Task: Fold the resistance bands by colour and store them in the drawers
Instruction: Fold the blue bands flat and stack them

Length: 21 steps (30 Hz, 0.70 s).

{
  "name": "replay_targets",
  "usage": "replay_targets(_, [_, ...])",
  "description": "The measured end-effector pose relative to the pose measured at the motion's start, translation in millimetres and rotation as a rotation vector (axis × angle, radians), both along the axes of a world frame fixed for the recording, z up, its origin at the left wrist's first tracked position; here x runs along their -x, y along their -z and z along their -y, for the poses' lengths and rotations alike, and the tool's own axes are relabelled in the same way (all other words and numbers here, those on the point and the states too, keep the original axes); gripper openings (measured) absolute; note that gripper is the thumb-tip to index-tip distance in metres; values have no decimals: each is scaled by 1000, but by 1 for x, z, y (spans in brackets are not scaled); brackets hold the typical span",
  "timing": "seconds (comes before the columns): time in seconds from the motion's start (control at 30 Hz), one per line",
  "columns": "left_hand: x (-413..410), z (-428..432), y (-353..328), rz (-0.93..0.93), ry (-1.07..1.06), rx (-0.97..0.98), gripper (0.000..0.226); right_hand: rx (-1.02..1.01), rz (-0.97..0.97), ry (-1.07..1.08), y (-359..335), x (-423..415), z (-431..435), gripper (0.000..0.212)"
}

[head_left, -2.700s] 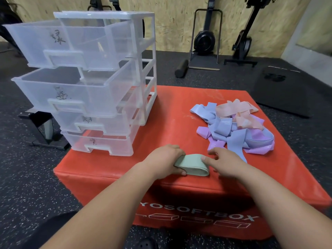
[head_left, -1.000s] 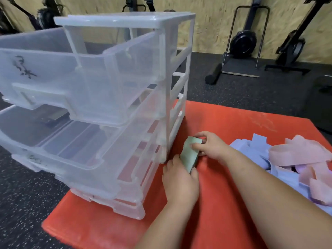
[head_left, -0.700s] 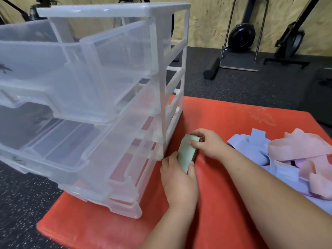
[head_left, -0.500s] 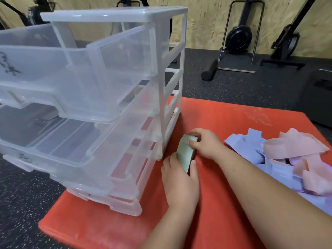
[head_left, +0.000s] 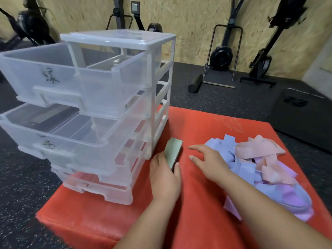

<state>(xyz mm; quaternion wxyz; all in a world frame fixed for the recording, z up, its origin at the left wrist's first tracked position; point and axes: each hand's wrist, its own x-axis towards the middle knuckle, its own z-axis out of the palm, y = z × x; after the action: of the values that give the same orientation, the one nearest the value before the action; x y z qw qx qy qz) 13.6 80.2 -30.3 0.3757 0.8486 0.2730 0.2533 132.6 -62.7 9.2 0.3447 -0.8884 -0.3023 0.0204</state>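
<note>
**Green band folded and held on edge beside the drawers**

The left hand (head_left: 165, 175) pinches the folded green band (head_left: 173, 152) between thumb and fingers, so that the fold is kept flat and cannot spring open. The band stands on its edge, tilted, just beside the lower corner of the drawer unit (head_left: 116, 38). Whether it touches the red box (head_left: 206, 123) I cannot tell. The right hand (head_left: 209, 163) holds nothing. Its fingers are straight and a little spread, near the band but apart from it, between it and the pile of unfolded bands (head_left: 260, 166). The top drawer (head_left: 53, 81) is pulled far out and carries a handwritten mark, probably a colour label, so it can receive the band from above. In my judgement one hand is enough to carry this packet, and the free hand is well placed to reach the pile
</note>
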Motion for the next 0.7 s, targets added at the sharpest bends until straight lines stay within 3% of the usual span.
replay_targets(0.27, [22, 44, -27, -17, 134, -442, 55, 113, 114, 27, 6, 72, 88, 40])
replay_targets(0.4, [32, 60, -24, -34, 363, -416, 53, 157, 160, 113, 16, 101, 136, 41])
replay_targets(0.57, [49, 76, -24, -281, 667, -433, 59, 142, 252, 278, 34, 124, 194, 36])
replay_targets(0.7, [51, 78, -23, -389, 768, -419, 67, 145, 236, 425, 27, 119, 215, 37])
